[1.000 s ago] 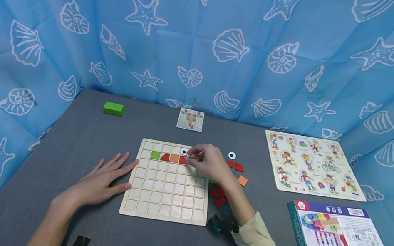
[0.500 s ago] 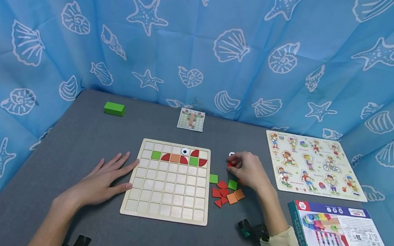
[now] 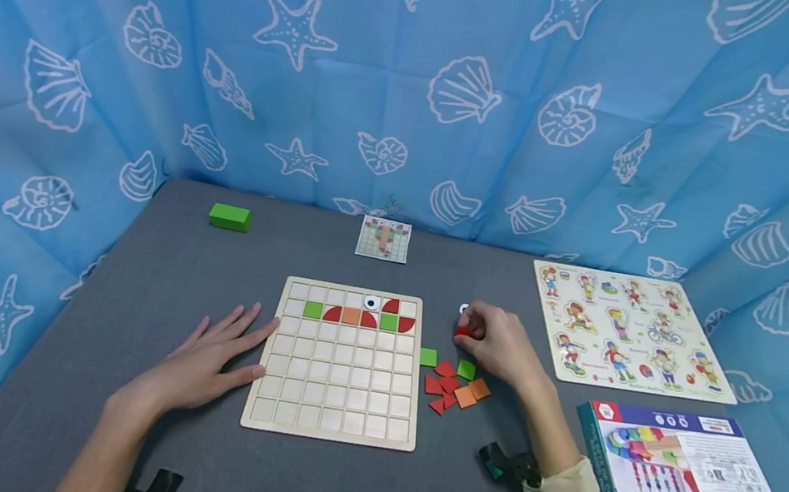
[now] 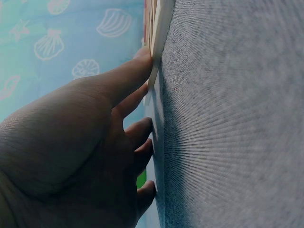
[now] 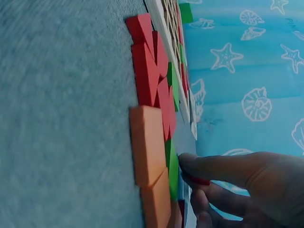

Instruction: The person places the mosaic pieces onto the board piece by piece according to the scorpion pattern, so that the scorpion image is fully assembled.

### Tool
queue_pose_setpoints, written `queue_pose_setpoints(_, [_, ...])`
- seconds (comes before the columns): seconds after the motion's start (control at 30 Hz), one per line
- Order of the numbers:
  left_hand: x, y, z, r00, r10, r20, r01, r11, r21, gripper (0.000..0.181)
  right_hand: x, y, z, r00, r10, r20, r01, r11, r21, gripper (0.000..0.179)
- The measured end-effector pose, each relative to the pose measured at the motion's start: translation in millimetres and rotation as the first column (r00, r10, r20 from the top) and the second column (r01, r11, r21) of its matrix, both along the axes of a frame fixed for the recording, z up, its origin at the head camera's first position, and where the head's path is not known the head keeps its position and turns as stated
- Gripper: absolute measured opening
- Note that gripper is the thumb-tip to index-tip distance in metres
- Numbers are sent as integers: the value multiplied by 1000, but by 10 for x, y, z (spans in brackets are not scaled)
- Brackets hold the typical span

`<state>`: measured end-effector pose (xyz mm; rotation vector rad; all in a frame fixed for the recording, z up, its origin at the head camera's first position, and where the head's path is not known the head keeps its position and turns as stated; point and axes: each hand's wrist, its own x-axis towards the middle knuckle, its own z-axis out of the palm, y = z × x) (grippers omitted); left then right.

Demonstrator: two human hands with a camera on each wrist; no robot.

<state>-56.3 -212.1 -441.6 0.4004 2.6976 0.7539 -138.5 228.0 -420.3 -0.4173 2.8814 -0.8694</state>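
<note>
My left hand (image 3: 199, 366) lies spread on the table, thumb and forefinger touching the left edge of the wooden grid board (image 3: 329, 430). In the left wrist view its thumb meets the board's side. My right hand (image 3: 499, 345), right of the board, pinches a red quarter-circle tile (image 5: 201, 181) between thumb and fingers. A white eye tile (image 3: 464, 309) shows partly behind it. On the board's upper rows sit another eye tile (image 3: 371, 302), a green square (image 3: 313, 310), an orange square (image 3: 350, 316) and several red quarter circles. Loose red tiles (image 3: 448, 385) lie beside the board.
Orange tiles (image 3: 466, 396) and green squares (image 3: 466, 369) lie near the red ones. Behind the board is a pattern card (image 3: 383, 239). A green block (image 3: 229, 217) stands back left; a picture puzzle (image 3: 632, 334) and a box (image 3: 697, 490) lie to the right.
My right hand has moved right from the board's top right to the loose tiles and now pinches a red quarter-circle tile. My left hand has stayed put.
</note>
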Motion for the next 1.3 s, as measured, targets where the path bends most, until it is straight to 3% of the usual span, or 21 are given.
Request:
queue_pose_setpoints(0.13, [-6,1,7,1000,0,-2,0,1000,4,74,11,-70,17,999,33,-24,-34,998,-50,9])
queue_pose_setpoints(0.4, [-3,-12,-18,1000,0,-19,0,1000,19,75,-39,-404,128,995,82,56,-69,978,-199,13])
queue_pose_setpoints(0.6, [-5,-52,-90,999,-4,-47,6,998,55,75,-127,-720,141,986,154,58,-134,956,-261,16])
queue_pose_setpoints(0.83, [9,-34,-58,1000,12,-28,-10,998,58,75,-273,-1096,112,978,207,33,-189,940,-285,15])
queue_pose_setpoints(1.13, [-4,-4,2,1000,9,15,-9,1000,2,75,-427,-1522,88,949,314,11,-299,913,-277,18])
queue_pose_setpoints(1.3, [-3,-1,14,1000,6,15,-6,1000,-4,75,-484,-1712,29,950,312,15,-298,919,-257,17])
